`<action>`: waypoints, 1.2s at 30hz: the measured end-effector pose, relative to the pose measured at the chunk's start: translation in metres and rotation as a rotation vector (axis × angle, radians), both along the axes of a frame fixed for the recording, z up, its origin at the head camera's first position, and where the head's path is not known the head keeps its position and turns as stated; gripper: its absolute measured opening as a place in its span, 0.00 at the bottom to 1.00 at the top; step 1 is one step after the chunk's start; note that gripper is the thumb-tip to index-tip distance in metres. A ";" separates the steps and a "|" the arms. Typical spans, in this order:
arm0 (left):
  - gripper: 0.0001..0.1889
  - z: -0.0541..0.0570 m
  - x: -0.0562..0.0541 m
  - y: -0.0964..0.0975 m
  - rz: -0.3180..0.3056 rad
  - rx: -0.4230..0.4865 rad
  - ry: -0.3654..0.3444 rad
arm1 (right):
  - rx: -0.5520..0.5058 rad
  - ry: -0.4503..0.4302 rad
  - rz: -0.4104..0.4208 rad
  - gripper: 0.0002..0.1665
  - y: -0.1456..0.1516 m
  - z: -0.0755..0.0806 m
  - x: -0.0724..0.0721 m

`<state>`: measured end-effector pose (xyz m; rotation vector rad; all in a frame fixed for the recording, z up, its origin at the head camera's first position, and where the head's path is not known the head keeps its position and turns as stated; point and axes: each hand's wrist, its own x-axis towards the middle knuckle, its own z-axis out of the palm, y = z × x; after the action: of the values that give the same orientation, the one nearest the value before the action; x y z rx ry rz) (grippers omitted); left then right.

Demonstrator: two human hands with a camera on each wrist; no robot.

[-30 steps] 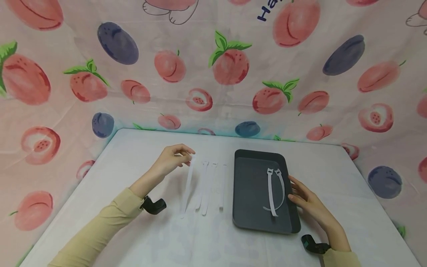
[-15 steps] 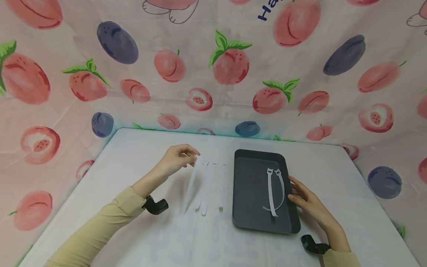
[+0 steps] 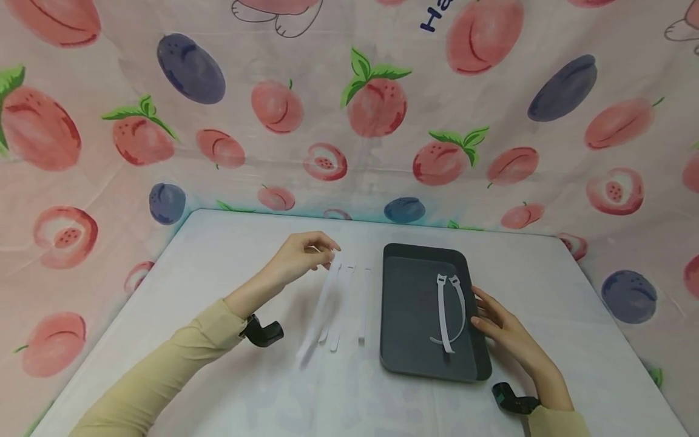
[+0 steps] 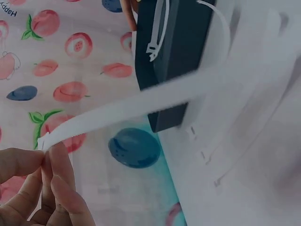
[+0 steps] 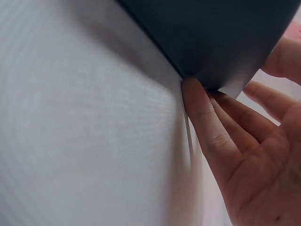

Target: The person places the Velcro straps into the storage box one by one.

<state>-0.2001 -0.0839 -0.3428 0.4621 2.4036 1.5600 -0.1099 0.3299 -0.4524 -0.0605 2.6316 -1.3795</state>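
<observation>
My left hand (image 3: 300, 255) pinches the slotted head of a white cable tie (image 4: 113, 108) between thumb and fingers. The tie's strap slants down toward the table and is blurred at its lower end. Behind it, other white cable ties (image 3: 364, 306) lie side by side on the table, left of a dark grey tray (image 3: 409, 358). Two white cable ties (image 3: 444, 315) lie inside the tray, one straight and one curved. My right hand (image 3: 510, 337) rests its fairly straight fingers and thumb (image 5: 195, 94) against the outside of the tray's right wall.
A white cloth covers the table (image 3: 229, 400). Behind it hangs a pink fruit-print curtain (image 3: 218, 182), which also runs along the left side. A black wrist camera (image 3: 262, 332) sits on the left wrist, another on the right.
My left hand has moved right with the cable tie, from left of the row to over the leftmost tie lying there. The right hand and tray stay in place.
</observation>
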 end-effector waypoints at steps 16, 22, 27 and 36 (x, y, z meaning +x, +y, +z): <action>0.10 0.015 0.002 0.044 -0.101 0.076 -0.023 | -0.015 0.015 0.009 0.41 0.001 0.000 0.000; 0.10 0.020 0.001 0.063 -0.137 0.097 -0.021 | -0.023 0.001 0.007 0.41 0.000 0.000 0.001; 0.09 0.019 -0.001 0.078 -0.156 0.114 -0.024 | -0.029 0.000 0.013 0.41 0.000 0.000 0.001; 0.09 0.013 -0.009 0.102 -0.161 0.145 -0.074 | -0.014 0.008 0.004 0.41 0.001 0.000 0.000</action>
<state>-0.2091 0.0181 -0.3296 0.5987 2.1506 1.6559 -0.1097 0.3310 -0.4528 -0.0737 2.6272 -1.3992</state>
